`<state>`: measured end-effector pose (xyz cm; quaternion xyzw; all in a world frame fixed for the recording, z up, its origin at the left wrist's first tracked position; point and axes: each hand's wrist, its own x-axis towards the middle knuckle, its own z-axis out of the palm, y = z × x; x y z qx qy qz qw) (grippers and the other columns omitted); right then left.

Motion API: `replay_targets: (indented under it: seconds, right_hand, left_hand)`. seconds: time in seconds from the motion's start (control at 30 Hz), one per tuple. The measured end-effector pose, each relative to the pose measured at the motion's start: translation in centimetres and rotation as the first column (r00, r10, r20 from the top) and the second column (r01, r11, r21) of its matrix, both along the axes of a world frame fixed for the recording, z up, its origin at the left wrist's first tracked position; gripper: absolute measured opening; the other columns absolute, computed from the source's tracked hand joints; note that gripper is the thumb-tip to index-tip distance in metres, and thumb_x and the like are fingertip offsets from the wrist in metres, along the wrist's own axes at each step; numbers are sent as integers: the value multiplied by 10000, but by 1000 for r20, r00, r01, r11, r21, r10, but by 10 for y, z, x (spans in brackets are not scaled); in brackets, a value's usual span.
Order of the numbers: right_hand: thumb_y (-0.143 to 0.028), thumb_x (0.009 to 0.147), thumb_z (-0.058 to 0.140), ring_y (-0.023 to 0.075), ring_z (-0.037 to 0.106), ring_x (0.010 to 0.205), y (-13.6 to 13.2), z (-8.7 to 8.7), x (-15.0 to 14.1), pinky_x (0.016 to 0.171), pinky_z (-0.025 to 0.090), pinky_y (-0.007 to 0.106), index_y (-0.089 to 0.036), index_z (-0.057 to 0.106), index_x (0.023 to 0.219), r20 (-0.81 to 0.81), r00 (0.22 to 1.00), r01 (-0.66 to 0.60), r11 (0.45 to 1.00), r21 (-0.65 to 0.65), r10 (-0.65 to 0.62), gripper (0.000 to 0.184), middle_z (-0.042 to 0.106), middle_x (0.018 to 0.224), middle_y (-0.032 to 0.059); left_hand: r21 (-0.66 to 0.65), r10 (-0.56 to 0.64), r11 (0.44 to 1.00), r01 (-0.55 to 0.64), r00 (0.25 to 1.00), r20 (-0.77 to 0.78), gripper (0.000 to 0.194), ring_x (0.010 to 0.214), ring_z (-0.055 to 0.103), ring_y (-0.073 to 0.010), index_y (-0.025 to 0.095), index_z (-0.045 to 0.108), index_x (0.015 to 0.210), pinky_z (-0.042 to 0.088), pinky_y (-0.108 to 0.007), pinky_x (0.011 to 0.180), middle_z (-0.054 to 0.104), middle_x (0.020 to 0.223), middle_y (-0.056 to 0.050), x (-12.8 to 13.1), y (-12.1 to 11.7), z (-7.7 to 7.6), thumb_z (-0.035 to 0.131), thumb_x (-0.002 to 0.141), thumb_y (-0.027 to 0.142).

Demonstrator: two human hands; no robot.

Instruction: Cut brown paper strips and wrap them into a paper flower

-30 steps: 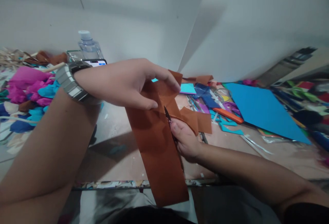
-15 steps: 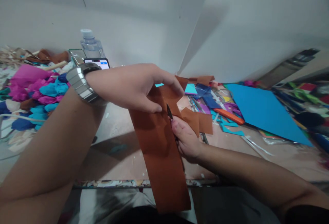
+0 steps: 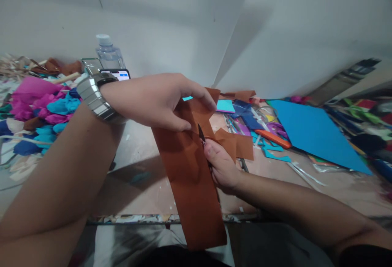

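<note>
Brown paper strip [image 3: 190, 177] is the thing you've got going here, held up over the front edge of the desk [image 3: 137, 185] with its long tail hanging down toward your lap. Your left hand [image 3: 159, 101] has it pinched near the top, thumb underneath and fingers draped over the upper edge, so that grip is clenched on the paper. Your right hand [image 3: 222, 167] comes in from the right side, fist wrapped around the scissors [image 3: 201, 133]; only the dark blade tip pokes out above your knuckles, sitting right at the strip's right edge, just below your left thumb. A smaller flap of the same brown paper sticks out to the right over your right hand.

Around you: a silver watch [image 3: 92, 97] on your left wrist, a phone [image 3: 118, 74] and water bottle [image 3: 107, 52] behind it, crumpled pink and blue tissue [image 3: 39, 103] off to the left, and a big blue sheet [image 3: 315, 132] on the right.
</note>
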<state>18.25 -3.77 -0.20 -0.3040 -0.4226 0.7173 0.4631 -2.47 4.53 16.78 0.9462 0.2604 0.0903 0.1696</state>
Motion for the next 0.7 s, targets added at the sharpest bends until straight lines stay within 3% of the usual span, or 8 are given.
replay_targets:
  seconds: [0.23, 0.47, 0.7]
  right_hand:
    - [-589, 877, 786, 180, 762, 988, 0, 0, -1, 920, 610, 295, -295, 763, 1121, -41, 999, -13, 1000, 1, 13, 383, 807, 1128, 4]
    - [-612, 878, 774, 207, 762, 1027, 0, 3, -2, 972, 606, 342, -282, 756, 1151, -22, 999, -32, 999, -8, 32, 428, 800, 1167, 27]
    - [-613, 891, 759, 218, 749, 1095, 1, 1, -2, 1018, 588, 354, -277, 749, 1191, -22, 999, -39, 999, 6, 39, 450, 791, 1213, 31]
  left_hand:
    - [-6, 2, 1000, -2, 1000, -4, 554, 1055, 730, -238, 347, 666, 1395, 526, -318, 945, 760, 1235, 11, 0, 0, 0, 688, 841, 365]
    - [13, 2, 1000, -2, 1000, -13, 535, 922, 741, -214, 346, 669, 1378, 549, -301, 840, 777, 1135, 15, 0, 1, 0, 690, 844, 377]
    - [29, -8, 1000, 8, 1000, -7, 532, 1052, 726, -226, 334, 663, 1374, 546, -293, 903, 756, 1196, 22, -1, 1, -2, 681, 844, 377]
